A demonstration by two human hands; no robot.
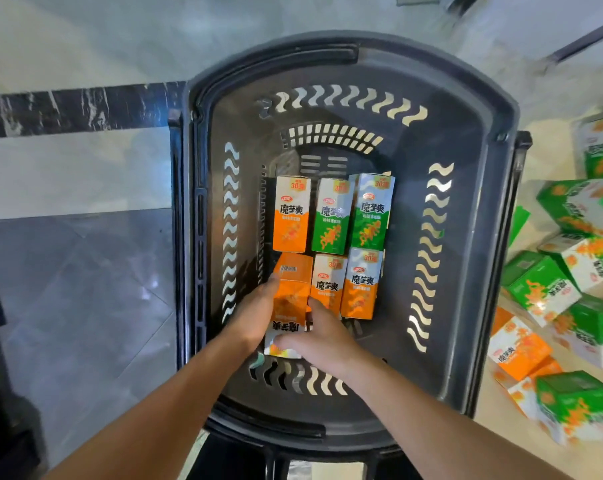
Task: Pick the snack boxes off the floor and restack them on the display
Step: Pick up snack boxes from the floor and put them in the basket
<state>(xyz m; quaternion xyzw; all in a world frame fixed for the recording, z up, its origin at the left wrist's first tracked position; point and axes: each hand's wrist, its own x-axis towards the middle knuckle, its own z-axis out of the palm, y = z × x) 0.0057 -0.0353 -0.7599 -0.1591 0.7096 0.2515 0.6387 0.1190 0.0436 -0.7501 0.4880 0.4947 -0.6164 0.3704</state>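
Looking straight down into the dark basket [480,237], I see both hands low at its near end on one orange snack box [290,299]. My left hand [255,315] lies along the box's left side with fingers straight, while my right hand [319,336] curls over its near right edge, thumb across the white end. Five more boxes [331,216] lie flat in the basket just beyond and beside it. Outside the basket, to its right, scattered boxes [570,306] cover the pale floor [521,420].
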